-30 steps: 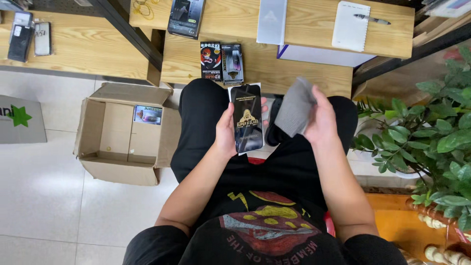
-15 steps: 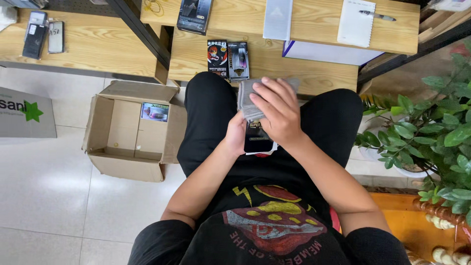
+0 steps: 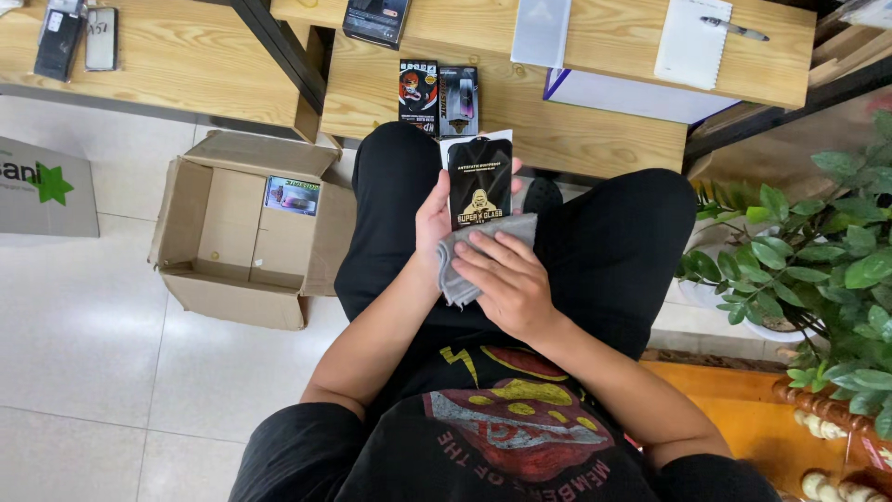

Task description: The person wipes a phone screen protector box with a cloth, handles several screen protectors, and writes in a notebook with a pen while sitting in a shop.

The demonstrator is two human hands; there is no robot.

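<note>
Since half a second before, the right hand [image 3: 506, 284] had slid down toward the person's body, uncovering the upper part of the flat black package [image 3: 479, 181] that it had hidden. The left hand [image 3: 435, 218] was clamped on the package's left edge, holding it upright over the lap, its glossy rectangular face with a gold emblem turned to the camera and a white backing edge showing at the top. The right hand lay flat, fingers together, pressing a soft grey cloth [image 3: 465, 260] against the package's lower end; the cloth bunched in folds under the palm and drooped past the left wrist.

The person sat in black trousers and a black printed shirt. Ahead stood a pale wooden desk [image 3: 595, 139] with a visible grain, carrying two small glossy boxes [image 3: 439, 98] side by side near its front edge, a white notepad [image 3: 692, 42] with a pen [image 3: 734, 28] on it, and a flat white box [image 3: 623, 93]. On the tiled floor to the left sat an open brown cardboard carton [image 3: 246, 228], flaps spread, with one small packet [image 3: 293, 195] inside. A leafy green potted plant [image 3: 818, 260] stood to the right.
</note>
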